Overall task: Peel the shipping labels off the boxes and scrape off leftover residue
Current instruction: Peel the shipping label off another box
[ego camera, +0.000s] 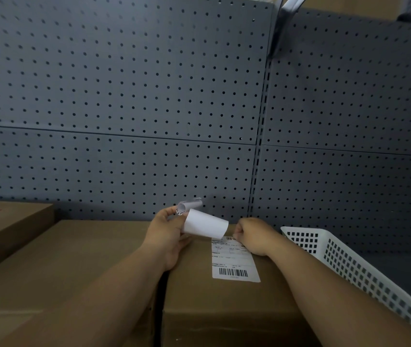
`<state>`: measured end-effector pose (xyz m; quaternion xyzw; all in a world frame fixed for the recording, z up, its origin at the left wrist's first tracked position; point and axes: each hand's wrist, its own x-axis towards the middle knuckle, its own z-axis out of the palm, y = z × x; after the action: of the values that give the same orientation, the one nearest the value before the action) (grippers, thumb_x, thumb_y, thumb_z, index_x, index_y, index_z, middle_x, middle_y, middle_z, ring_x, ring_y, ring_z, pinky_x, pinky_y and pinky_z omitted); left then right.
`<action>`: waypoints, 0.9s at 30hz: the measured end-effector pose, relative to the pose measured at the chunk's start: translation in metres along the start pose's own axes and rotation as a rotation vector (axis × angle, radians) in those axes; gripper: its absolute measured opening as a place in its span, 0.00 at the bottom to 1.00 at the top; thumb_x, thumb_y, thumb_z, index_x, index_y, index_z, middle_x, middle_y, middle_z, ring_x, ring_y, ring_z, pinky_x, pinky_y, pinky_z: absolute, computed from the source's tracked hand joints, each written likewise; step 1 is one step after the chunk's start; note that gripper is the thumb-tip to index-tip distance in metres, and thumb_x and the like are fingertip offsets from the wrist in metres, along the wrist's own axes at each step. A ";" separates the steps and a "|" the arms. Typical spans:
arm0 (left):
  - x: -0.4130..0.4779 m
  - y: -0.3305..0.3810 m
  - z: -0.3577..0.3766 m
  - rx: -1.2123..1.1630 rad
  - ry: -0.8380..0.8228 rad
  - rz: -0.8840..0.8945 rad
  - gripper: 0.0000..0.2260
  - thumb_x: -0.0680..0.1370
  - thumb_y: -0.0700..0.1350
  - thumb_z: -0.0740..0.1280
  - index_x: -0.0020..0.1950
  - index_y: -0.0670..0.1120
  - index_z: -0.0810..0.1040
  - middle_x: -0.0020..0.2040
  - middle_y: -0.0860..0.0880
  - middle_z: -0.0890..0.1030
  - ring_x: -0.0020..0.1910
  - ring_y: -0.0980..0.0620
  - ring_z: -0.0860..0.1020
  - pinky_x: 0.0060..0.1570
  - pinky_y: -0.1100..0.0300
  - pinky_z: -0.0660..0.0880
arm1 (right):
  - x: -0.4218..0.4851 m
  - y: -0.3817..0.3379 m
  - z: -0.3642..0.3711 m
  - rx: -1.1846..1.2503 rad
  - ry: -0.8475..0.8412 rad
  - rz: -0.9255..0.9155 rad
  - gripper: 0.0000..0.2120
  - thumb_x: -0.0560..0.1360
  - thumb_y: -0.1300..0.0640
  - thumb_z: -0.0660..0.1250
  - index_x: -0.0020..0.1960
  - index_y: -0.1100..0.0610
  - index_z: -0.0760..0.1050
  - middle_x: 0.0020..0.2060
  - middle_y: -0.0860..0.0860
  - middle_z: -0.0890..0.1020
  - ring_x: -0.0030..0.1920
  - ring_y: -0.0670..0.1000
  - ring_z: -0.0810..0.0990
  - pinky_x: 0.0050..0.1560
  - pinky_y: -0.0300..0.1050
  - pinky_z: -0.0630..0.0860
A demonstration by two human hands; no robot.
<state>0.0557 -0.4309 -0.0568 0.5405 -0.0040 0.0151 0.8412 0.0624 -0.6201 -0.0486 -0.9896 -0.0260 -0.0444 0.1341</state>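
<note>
- Two curled labels (205, 225): my left hand (168, 234) is pinching them above the box (224, 296).
- One label (234, 261): sticking to the box top; my right hand (252, 236) is nipping its far edge, fingers closed.
- One basket (337, 254): sitting right of the box.

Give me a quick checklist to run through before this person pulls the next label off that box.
1. Right hand on the far edge of the stuck label: ok.
2. Corner actually lifted: cannot tell, the hand hides it.
3. Label intact and flat on the box: ok.
4. Left hand free to steady the box: not ok, it holds curled peeled labels.
5. White basket beside the box for scraps: ok.
6. Scraper in view: not ok.
</note>
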 end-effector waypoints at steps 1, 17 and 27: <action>0.001 0.000 -0.001 0.000 0.005 -0.008 0.08 0.78 0.41 0.65 0.57 0.45 0.72 0.57 0.40 0.77 0.52 0.44 0.78 0.51 0.49 0.77 | 0.000 0.001 0.000 0.010 -0.001 0.001 0.12 0.80 0.59 0.57 0.57 0.61 0.76 0.58 0.56 0.78 0.55 0.54 0.77 0.46 0.40 0.67; 0.010 0.016 0.004 0.189 0.022 0.151 0.02 0.79 0.43 0.64 0.51 0.48 0.73 0.52 0.45 0.75 0.45 0.47 0.76 0.39 0.53 0.78 | 0.000 -0.020 -0.006 -0.067 -0.038 -0.172 0.14 0.79 0.53 0.60 0.62 0.55 0.76 0.56 0.53 0.76 0.55 0.54 0.77 0.55 0.47 0.73; 0.016 0.009 0.001 0.109 -0.006 0.089 0.01 0.80 0.41 0.62 0.50 0.46 0.72 0.49 0.42 0.76 0.41 0.46 0.78 0.42 0.45 0.77 | 0.007 -0.019 -0.003 0.059 -0.010 -0.208 0.07 0.78 0.55 0.61 0.53 0.56 0.75 0.36 0.44 0.70 0.34 0.43 0.69 0.31 0.34 0.62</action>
<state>0.0710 -0.4281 -0.0474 0.5847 -0.0298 0.0509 0.8091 0.0677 -0.6023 -0.0402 -0.9774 -0.1306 -0.0525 0.1577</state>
